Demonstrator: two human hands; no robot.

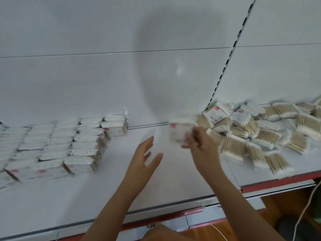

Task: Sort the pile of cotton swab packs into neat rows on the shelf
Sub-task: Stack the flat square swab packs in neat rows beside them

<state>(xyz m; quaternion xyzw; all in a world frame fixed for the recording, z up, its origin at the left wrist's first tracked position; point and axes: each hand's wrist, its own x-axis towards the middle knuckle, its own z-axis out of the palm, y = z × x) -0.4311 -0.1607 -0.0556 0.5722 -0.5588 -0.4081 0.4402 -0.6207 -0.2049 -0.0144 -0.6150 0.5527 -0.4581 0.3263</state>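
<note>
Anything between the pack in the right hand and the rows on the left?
Nothing on the shelf. Only the open left hand hovers between the pack held by the right hand and the rows.

- Both bare forearms reach forward and upward from the bottom of the view, roughly side by side.
- The left hand (145, 156) hangs open in the air, palm turned toward the right, fingers (147, 142) straight and slightly spread, thumb apart from them.
- The right hand (198, 145) is raised a little higher and further forward, back of the hand toward the camera.
- Its fingers look curled round a small white pack (180, 131), though motion blur smears the grip.
- The two hands are near each other, not touching.
</note>
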